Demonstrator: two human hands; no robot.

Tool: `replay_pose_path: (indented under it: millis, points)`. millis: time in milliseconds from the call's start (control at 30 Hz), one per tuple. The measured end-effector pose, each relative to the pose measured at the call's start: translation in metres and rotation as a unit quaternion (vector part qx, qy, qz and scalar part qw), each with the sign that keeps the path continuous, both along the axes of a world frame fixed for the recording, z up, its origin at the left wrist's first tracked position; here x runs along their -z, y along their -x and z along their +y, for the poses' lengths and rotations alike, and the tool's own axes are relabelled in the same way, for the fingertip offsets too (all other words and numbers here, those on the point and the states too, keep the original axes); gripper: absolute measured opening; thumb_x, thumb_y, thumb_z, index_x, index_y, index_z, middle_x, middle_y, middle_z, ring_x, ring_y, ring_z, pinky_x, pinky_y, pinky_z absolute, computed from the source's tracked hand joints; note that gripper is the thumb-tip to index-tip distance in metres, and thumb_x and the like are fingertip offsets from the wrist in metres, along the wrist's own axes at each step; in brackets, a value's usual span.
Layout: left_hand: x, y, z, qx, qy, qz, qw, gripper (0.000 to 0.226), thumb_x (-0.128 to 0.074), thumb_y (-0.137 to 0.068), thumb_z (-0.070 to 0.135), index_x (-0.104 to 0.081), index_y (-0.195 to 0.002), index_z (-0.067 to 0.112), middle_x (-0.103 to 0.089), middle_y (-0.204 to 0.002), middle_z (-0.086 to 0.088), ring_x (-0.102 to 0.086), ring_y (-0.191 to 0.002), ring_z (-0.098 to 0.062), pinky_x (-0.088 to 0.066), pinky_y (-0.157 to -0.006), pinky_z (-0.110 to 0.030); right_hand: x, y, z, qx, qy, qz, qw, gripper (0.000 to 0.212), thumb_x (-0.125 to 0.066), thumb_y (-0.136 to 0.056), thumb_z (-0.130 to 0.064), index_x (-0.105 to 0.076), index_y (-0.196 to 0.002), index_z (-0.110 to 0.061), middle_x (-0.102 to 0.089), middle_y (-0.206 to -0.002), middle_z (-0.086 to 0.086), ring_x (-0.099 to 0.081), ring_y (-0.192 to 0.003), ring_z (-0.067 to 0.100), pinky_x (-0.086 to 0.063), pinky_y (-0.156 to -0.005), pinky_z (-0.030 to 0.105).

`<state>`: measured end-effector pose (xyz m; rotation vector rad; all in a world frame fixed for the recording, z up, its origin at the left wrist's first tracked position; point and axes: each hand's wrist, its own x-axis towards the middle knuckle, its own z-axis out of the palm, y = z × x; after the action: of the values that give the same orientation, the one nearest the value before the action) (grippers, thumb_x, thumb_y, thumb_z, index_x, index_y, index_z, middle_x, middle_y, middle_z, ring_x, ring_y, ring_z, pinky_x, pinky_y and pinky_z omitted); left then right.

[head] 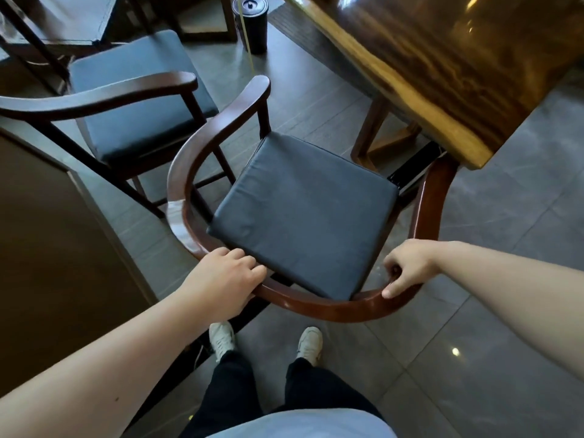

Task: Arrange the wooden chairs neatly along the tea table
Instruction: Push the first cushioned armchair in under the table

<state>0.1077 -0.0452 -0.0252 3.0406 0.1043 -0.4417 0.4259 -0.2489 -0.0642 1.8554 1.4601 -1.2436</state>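
— Which chair is being handled?

— The near chair (303, 213), in the middle of the frame, with the dark seat cushion (303, 216). Its curved back rail runs along the lower centre, and both hands are on it. The left hand (227, 276) is wrapped over the rail at lower left, fingers curled down on the inner side. The right hand (407, 267) is clamped on the rail at lower right, thumb pressed on top.

— And where does it sit against the tea table (458, 74)?

— At the table's near corner, upper right of the frame. Its right armrest runs up under the slab's edge; whether wood touches wood there I can't tell. The seat looks skewed to the table's long edge rather than square with it.

— So how far along would you say?

— Early to midway, I'd judge. This chair needs turning and tucking in. A second chair (132, 99), at upper left, stands well out from the table, angled away, so that one looks undone too.

— Anything else about?

— A dark cylindrical bin (251, 23) at the top centre, on the tiled floor (474, 358).
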Motion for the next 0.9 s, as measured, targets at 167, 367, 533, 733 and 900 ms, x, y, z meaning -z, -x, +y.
replay_pose_path:
  millis: [167,367,533,733,900]
  points:
    - [0.003,0.007,0.046,0.037,0.007,0.033,0.999,0.048,-0.030,-0.077,0.055,-0.059,-0.102,0.026,-0.065,-0.100,0.006,-0.059,-0.094,-0.021,-0.050,-0.076,-0.040,-0.035,0.027,0.010,0.150,-0.138,0.047,0.978,0.071,-0.063,-0.069,-0.077,-0.060,-0.119,-0.027,-0.059,-0.118,-0.011,-0.054,-0.110,0.009,-0.044,-0.094,0.027]
    - [0.010,0.007,0.091,0.124,0.046,0.018,0.991,0.043,-0.041,-0.078,0.051,-0.062,-0.105,0.025,-0.067,-0.099,0.006,-0.061,-0.093,-0.021,-0.054,-0.074,-0.039,-0.050,0.107,0.031,0.221,-0.245,0.041,0.943,0.081,-0.050,-0.063,-0.089,-0.059,-0.118,-0.031,-0.058,-0.121,-0.014,-0.052,-0.113,0.006,-0.046,-0.095,0.033]
    - [0.015,0.000,0.104,0.205,0.091,-0.036,0.974,0.033,-0.048,-0.082,0.049,-0.063,-0.097,0.024,-0.067,-0.094,0.005,-0.062,-0.085,-0.022,-0.055,-0.068,-0.036,-0.050,0.149,0.050,0.295,-0.219,0.019,0.930,0.078,-0.047,-0.063,-0.090,-0.056,-0.119,-0.037,-0.055,-0.125,-0.018,-0.051,-0.115,0.006,-0.047,-0.092,0.037]
    - [0.022,0.008,0.121,0.212,0.122,-0.048,0.969,0.025,-0.052,-0.080,0.041,-0.060,-0.095,0.022,-0.065,-0.087,0.004,-0.061,-0.077,-0.024,-0.054,-0.062,-0.037,-0.062,0.193,0.069,0.316,-0.182,0.057,0.930,0.091,-0.065,-0.065,-0.078,-0.040,-0.140,-0.034,-0.047,-0.138,-0.016,-0.046,-0.124,0.007,-0.043,-0.101,0.032]
    - [0.032,0.003,0.154,0.252,0.111,-0.072,0.958,0.026,-0.044,-0.083,0.037,-0.058,-0.096,0.021,-0.065,-0.072,0.005,-0.062,-0.059,-0.024,-0.049,-0.043,-0.032,-0.050,0.226,0.072,0.309,-0.154,-0.024,0.938,0.077,-0.060,-0.083,-0.015,-0.028,-0.150,-0.035,-0.042,-0.151,-0.009,-0.046,-0.131,0.017,-0.042,-0.106,0.037]
